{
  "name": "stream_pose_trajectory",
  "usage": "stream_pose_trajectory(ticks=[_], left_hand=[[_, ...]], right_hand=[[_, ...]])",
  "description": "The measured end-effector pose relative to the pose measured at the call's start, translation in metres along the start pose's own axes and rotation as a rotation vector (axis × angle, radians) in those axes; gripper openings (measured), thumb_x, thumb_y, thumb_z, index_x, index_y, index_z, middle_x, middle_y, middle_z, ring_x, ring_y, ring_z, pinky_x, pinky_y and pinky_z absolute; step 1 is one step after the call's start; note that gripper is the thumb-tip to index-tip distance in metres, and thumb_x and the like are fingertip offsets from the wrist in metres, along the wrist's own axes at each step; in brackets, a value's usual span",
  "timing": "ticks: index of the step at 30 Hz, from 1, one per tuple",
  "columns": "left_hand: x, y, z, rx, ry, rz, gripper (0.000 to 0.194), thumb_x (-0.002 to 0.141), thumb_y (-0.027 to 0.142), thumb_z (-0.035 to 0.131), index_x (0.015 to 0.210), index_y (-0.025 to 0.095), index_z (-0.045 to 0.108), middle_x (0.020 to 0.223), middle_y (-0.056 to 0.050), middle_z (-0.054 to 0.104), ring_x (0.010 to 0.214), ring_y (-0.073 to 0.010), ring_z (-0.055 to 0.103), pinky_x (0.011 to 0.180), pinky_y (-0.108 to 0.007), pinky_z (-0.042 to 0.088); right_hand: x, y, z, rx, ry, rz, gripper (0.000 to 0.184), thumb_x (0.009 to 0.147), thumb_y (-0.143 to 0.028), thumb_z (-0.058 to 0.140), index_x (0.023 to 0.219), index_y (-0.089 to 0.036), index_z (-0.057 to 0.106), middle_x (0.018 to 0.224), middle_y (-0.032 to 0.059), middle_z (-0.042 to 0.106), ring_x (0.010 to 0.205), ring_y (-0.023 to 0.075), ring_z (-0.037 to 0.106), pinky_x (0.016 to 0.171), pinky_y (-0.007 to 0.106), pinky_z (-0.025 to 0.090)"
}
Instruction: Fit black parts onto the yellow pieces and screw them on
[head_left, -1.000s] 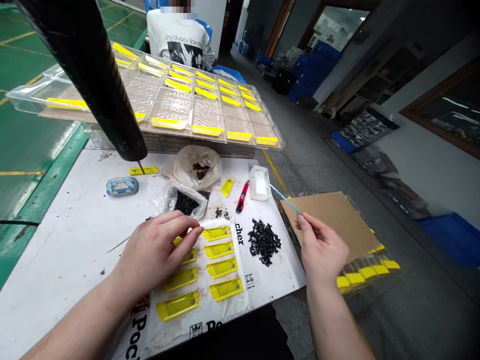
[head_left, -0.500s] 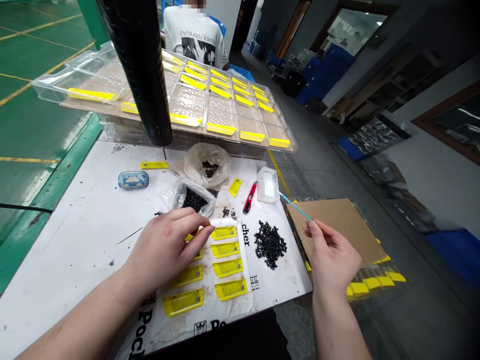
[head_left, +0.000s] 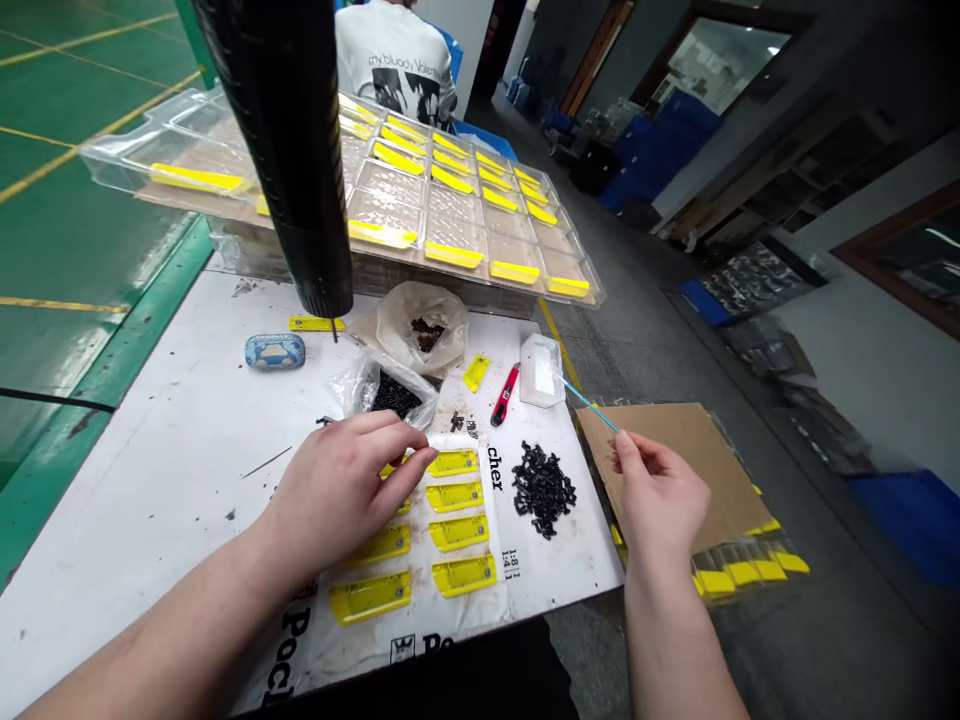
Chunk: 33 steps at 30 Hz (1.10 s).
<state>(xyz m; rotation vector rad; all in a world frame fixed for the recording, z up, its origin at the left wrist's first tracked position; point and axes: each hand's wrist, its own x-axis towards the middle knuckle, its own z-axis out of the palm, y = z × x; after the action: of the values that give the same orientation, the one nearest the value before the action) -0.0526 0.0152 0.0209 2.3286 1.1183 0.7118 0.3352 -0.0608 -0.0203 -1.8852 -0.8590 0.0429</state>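
Observation:
My right hand (head_left: 664, 492) pinches a thin light-blue stick (head_left: 591, 404), its far end reaching into a small white plastic container (head_left: 531, 388). My left hand (head_left: 349, 490) hovers over two columns of yellow plastic pieces (head_left: 459, 534), thumb and forefinger closed at the tips; whatever lies between them is too small or hidden to make out. That hand covers part of the left column. Right of the yellow pieces lies a heap of small black plastic parts (head_left: 544, 490). A red utility knife (head_left: 505, 396) rests beside the container.
A black power screwdriver (head_left: 300, 170) hangs bit-down above the table. Behind it, clear divided trays (head_left: 454, 215) hold yellow pieces. Open bags (head_left: 424, 295) and a blue tin (head_left: 275, 352) stand on the table. Cardboard (head_left: 675, 460) lies at right; a person (head_left: 397, 55) sits beyond.
The view has shifted slightly, moving the scene a little. Both hands keep nearly the same pose, and the blue stick's end is still in the white container.

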Motion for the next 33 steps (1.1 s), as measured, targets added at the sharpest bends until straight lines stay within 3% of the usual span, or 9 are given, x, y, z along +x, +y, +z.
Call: stream_pose_trajectory(ticks=[3,11,21,24,29,33], left_hand=[[0.0,0.001,0.0,-0.013,-0.006,0.002,0.033,0.113,0.041,0.052,0.102,0.024,0.08,0.096,-0.002,0.077,0.085,-0.0195,0.073,0.075,-0.034,0.056],[0.0,0.0,0.001,-0.011,0.007,0.015,0.032,0.112,0.041,0.054,0.103,0.024,0.079,0.096,-0.002,0.077,0.083,-0.0188,0.072,0.075,-0.033,0.055],[0.0,0.001,0.0,-0.007,-0.003,0.007,0.032,0.112,0.04,0.054,0.101,0.024,0.08,0.095,-0.003,0.077,0.083,-0.0189,0.072,0.075,-0.032,0.055],[0.0,0.001,-0.001,0.002,0.004,0.016,0.033,0.112,0.041,0.054,0.101,0.024,0.08,0.095,-0.003,0.077,0.082,-0.0188,0.072,0.074,-0.032,0.055],[0.0,0.0,0.001,0.012,0.008,0.017,0.033,0.112,0.043,0.054,0.102,0.024,0.08,0.096,-0.003,0.078,0.08,-0.0185,0.072,0.072,-0.032,0.054],[0.0,0.001,0.002,0.007,-0.001,0.012,0.032,0.112,0.042,0.054,0.102,0.024,0.08,0.097,-0.002,0.078,0.084,-0.019,0.073,0.073,-0.032,0.054]], right_hand=[[-0.004,-0.003,-0.002,0.048,0.017,0.006,0.049,0.089,-0.063,0.083,0.103,-0.016,0.085,0.084,0.0095,0.083,0.072,0.0222,0.074,0.073,0.037,0.061],[-0.009,-0.008,0.019,0.018,-0.074,0.037,0.051,0.089,-0.067,0.082,0.099,-0.017,0.086,0.081,0.01,0.083,0.069,0.0243,0.075,0.069,0.037,0.061],[-0.029,-0.008,-0.018,-0.06,0.028,0.012,0.056,0.087,-0.071,0.082,0.099,-0.016,0.086,0.084,0.0116,0.084,0.071,0.0251,0.075,0.069,0.037,0.06],[-0.024,-0.015,-0.009,-0.063,0.029,-0.004,0.057,0.09,-0.071,0.079,0.1,-0.016,0.085,0.085,0.011,0.084,0.072,0.0243,0.075,0.071,0.036,0.059],[-0.014,-0.018,0.016,-0.12,-0.076,-0.021,0.056,0.089,-0.073,0.077,0.092,-0.018,0.086,0.081,0.0098,0.083,0.072,0.0254,0.075,0.07,0.035,0.056],[-0.02,-0.012,0.007,-0.155,-0.083,-0.011,0.055,0.087,-0.073,0.079,0.086,-0.018,0.086,0.075,0.0099,0.081,0.069,0.0258,0.072,0.066,0.035,0.052]])
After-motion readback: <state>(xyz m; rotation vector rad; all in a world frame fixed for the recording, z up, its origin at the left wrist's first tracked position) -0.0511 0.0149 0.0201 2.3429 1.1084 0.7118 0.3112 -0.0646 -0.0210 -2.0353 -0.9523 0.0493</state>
